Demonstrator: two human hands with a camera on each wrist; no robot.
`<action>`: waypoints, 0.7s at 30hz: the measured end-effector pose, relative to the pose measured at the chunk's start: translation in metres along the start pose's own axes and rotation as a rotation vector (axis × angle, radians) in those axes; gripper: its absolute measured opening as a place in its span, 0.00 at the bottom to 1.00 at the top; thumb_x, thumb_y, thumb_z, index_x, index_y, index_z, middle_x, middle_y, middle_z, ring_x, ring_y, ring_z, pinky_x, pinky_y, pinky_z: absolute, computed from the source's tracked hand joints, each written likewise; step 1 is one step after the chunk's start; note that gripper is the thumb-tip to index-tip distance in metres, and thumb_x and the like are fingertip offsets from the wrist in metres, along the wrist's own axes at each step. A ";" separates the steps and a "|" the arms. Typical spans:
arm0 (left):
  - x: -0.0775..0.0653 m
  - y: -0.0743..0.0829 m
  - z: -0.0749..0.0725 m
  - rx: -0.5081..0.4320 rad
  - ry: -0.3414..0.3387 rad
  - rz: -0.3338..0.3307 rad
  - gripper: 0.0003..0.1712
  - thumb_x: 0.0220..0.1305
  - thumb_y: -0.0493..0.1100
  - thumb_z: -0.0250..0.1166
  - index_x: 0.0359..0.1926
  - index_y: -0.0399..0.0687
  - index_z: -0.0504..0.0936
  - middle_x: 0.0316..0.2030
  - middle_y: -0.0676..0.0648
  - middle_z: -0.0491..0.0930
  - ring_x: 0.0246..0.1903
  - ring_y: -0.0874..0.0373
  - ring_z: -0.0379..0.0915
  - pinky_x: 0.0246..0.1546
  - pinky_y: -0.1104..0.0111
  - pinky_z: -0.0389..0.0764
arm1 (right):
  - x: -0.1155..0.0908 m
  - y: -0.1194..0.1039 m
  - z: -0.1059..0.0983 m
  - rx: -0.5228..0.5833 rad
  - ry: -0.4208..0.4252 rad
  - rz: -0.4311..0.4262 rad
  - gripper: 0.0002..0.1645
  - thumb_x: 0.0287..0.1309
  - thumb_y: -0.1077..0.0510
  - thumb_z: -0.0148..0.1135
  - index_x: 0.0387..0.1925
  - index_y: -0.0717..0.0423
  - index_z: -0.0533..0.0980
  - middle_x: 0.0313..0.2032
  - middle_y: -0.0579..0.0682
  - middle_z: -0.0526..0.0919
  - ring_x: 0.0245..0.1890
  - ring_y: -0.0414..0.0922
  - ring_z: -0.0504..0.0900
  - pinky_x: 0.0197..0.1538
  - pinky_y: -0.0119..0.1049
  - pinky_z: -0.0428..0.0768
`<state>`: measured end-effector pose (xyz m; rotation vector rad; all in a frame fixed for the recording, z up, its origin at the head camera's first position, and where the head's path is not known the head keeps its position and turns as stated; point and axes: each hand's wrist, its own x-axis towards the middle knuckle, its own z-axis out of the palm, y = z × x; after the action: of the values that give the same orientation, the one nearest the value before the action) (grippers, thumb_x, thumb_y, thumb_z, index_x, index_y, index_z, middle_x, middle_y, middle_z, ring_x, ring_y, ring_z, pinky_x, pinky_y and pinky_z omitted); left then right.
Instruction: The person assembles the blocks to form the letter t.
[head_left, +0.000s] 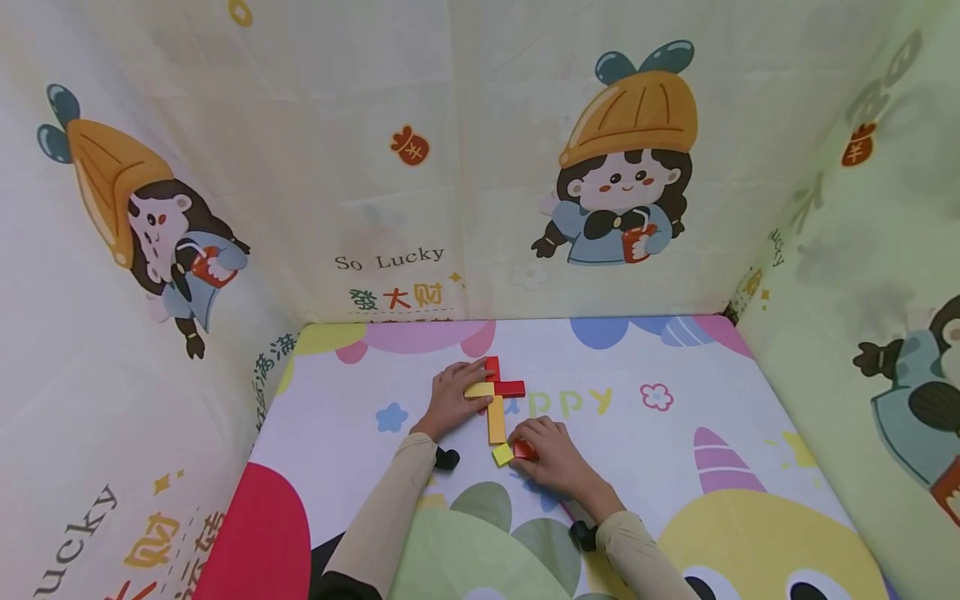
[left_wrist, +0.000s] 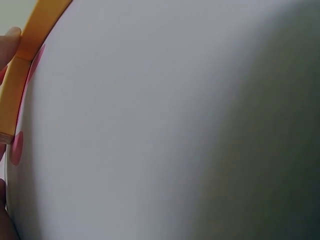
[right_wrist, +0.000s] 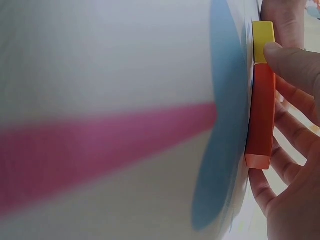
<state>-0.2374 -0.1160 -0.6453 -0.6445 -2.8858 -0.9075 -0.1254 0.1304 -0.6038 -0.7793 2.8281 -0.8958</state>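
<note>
Toy blocks form a branching line on the printed mat. My left hand [head_left: 453, 393] grips a pale yellow block [head_left: 480, 389] from its left, fingers beyond it and thumb on the near side. An upright red block [head_left: 492, 368] lies by those fingertips, with a sideways red block [head_left: 510, 389] just right. A long orange-yellow block [head_left: 497, 420] runs down toward me. At its lower end sits a tilted yellow block [head_left: 502, 455]. My right hand [head_left: 553, 454] holds a red block [head_left: 524, 450] against it; in the right wrist view the thumb [right_wrist: 287, 60] presses near their joint.
The mat [head_left: 337, 417] carries printed flowers, letters and cartoon shapes. Patterned cloth walls [head_left: 495, 167] rise behind it and at both sides. A black wrist strap piece [head_left: 447, 459] sits by the left sleeve, another [head_left: 582, 536] by the right.
</note>
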 end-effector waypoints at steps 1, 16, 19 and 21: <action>0.000 0.000 0.000 0.004 0.002 0.002 0.33 0.67 0.64 0.67 0.72 0.72 0.75 0.79 0.62 0.62 0.76 0.47 0.58 0.73 0.38 0.58 | 0.000 0.000 0.000 0.002 -0.002 0.002 0.20 0.57 0.49 0.77 0.50 0.40 0.80 0.54 0.44 0.83 0.59 0.47 0.73 0.62 0.53 0.72; -0.001 -0.001 -0.006 -0.193 -0.016 -0.045 0.31 0.70 0.60 0.67 0.72 0.69 0.75 0.78 0.61 0.65 0.77 0.48 0.56 0.75 0.37 0.54 | 0.000 0.001 0.000 -0.003 -0.004 0.007 0.22 0.57 0.48 0.78 0.51 0.40 0.80 0.54 0.44 0.83 0.59 0.47 0.73 0.62 0.53 0.72; -0.004 0.001 -0.011 -0.327 -0.018 -0.116 0.29 0.72 0.57 0.66 0.72 0.68 0.75 0.76 0.59 0.69 0.78 0.49 0.57 0.77 0.37 0.55 | -0.001 0.002 0.000 -0.001 -0.005 0.016 0.22 0.58 0.48 0.77 0.52 0.40 0.80 0.54 0.43 0.83 0.59 0.47 0.74 0.62 0.52 0.73; -0.007 0.004 -0.015 -0.401 -0.012 -0.173 0.28 0.73 0.55 0.66 0.72 0.67 0.75 0.75 0.57 0.70 0.78 0.49 0.57 0.78 0.39 0.57 | -0.001 0.003 0.000 0.003 -0.005 0.024 0.22 0.58 0.48 0.77 0.53 0.40 0.80 0.54 0.42 0.83 0.59 0.46 0.74 0.62 0.52 0.73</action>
<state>-0.2310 -0.1241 -0.6322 -0.4221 -2.8216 -1.5332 -0.1259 0.1329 -0.6054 -0.7447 2.8254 -0.8929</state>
